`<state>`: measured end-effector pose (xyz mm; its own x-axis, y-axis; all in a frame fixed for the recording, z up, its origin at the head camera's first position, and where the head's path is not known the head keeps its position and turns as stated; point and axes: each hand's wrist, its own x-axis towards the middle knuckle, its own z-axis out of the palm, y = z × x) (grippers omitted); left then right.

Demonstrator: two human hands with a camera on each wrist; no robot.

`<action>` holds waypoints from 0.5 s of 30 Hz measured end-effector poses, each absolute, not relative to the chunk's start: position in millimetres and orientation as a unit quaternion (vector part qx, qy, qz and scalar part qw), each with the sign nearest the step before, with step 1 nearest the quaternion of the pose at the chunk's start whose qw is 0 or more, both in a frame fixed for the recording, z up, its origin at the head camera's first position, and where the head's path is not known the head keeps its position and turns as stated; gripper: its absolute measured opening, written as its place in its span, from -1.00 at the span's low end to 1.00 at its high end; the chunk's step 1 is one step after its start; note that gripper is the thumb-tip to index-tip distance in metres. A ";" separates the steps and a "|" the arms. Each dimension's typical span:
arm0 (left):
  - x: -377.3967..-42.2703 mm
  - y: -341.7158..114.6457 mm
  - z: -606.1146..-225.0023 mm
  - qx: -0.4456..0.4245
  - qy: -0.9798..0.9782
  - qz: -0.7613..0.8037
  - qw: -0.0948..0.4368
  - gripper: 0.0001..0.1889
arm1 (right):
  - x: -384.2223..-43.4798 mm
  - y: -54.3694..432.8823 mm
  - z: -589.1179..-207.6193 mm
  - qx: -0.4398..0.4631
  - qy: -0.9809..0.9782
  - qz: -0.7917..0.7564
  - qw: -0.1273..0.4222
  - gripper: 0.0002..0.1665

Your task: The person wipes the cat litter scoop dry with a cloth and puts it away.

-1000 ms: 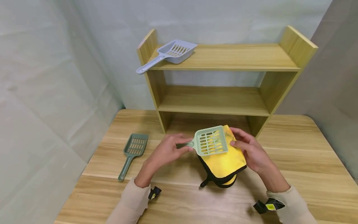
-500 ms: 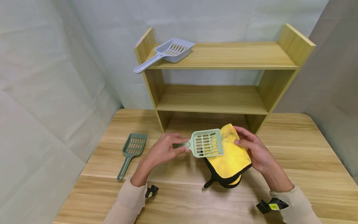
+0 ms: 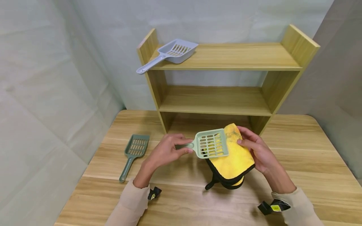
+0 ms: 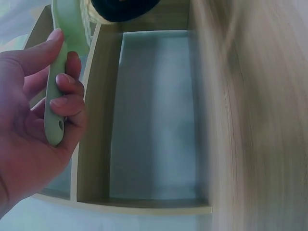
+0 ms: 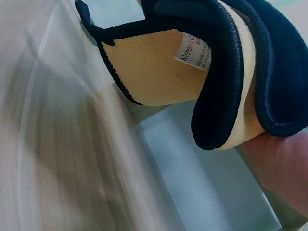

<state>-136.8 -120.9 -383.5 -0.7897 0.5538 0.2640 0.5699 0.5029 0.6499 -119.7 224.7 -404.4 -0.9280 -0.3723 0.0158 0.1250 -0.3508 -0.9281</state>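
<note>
My left hand (image 3: 167, 151) grips the handle of a light green slotted litter scoop (image 3: 198, 147), its fingers curled round it in the left wrist view, where the scoop's handle (image 4: 56, 103) shows a small hole at its end. The scoop's head overlaps the left part of a folded yellow cloth (image 3: 233, 160) with black edging. My right hand (image 3: 258, 152) holds that cloth by its right side, thumb on top and fingers behind. From below, the right wrist view shows the cloth's folds (image 5: 154, 67), a white label (image 5: 193, 50) and a black loop. Most of the right hand is hidden there.
A dark green litter scoop (image 3: 137, 147) lies on the wooden table (image 3: 181, 204) at the left. Behind stands a wooden shelf unit (image 3: 217, 108), with a grey-lilac litter scoop (image 3: 176, 51) on its top board, the handle jutting past the front left edge.
Both hands still hold the scoop and the cloth. The cloth has shifted slightly to the right, and the scoop's head slightly left before edging back over the cloth.
</note>
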 end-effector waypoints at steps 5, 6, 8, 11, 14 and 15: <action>-133.5 -113.9 -382.3 -0.329 -0.860 -0.390 0.016 -0.58 | -119.7 218.5 -406.5 -0.109 0.546 -0.816 0.154 -0.46; -133.0 -112.3 -382.4 -0.329 -0.859 -0.391 0.016 -0.58 | -119.9 217.1 -407.0 -0.109 0.545 -0.817 0.155 -0.46; -132.2 -109.5 -382.6 -0.328 -0.859 -0.393 0.017 -0.58 | -120.4 214.3 -408.0 -0.112 0.545 -0.817 0.154 -0.46; -131.7 -106.0 -383.4 -0.322 -0.862 -0.391 0.019 -0.57 | -121.1 210.9 -409.0 -0.121 0.546 -0.815 0.152 -0.45; -131.5 -102.3 -383.6 -0.313 -0.867 -0.387 0.018 -0.57 | -121.1 209.4 -409.7 -0.128 0.550 -0.813 0.144 -0.44; -131.5 -101.0 -383.6 -0.309 -0.869 -0.386 0.018 -0.57 | -120.9 209.1 -410.1 -0.129 0.551 -0.812 0.141 -0.44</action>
<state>-131.5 -101.0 -383.6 -0.8086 0.5232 0.2689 0.5504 0.5116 0.6598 -120.9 209.1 -410.1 -0.9270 -0.3710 0.0550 0.0862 -0.3535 -0.9314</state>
